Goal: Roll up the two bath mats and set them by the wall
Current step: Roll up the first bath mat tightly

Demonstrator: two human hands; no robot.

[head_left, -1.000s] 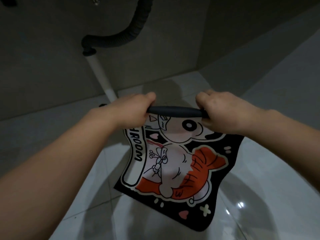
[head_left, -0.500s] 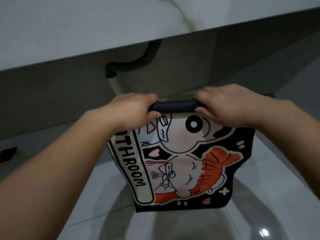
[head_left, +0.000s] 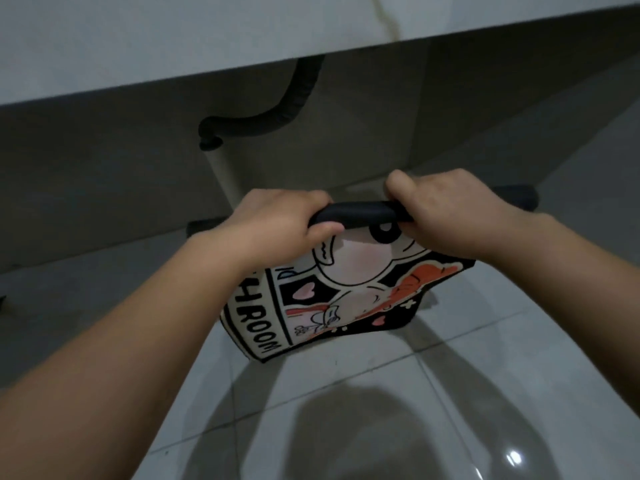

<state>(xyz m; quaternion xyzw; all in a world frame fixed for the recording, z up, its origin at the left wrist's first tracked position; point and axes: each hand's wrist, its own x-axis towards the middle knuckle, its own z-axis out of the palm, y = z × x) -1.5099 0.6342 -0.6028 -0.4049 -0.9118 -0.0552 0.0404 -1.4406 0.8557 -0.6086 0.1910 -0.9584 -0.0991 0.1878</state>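
Observation:
A black bath mat (head_left: 349, 285) with a cartoon print and the letters "HROOM" hangs in the air above the floor. Its top edge is wound into a dark roll (head_left: 353, 211). My left hand (head_left: 280, 223) grips the roll's left part. My right hand (head_left: 446, 213) grips the right part, and the roll's right end (head_left: 516, 199) sticks out past it. The loose lower part of the mat hangs free, clear of the tiles. No second mat shows in this view.
A counter slab (head_left: 242, 46) runs across the top of the view. Under it a dark corrugated drain hose (head_left: 287, 98) joins a white pipe (head_left: 225, 174) going down to the floor. The wall (head_left: 104, 174) stands behind. Glossy grey tiles (head_left: 346, 410) cover the floor below.
Both hands have wound more of the mat onto the roll, so the hanging part is shorter. The mat has lifted off the floor and the view has tilted up to the counter.

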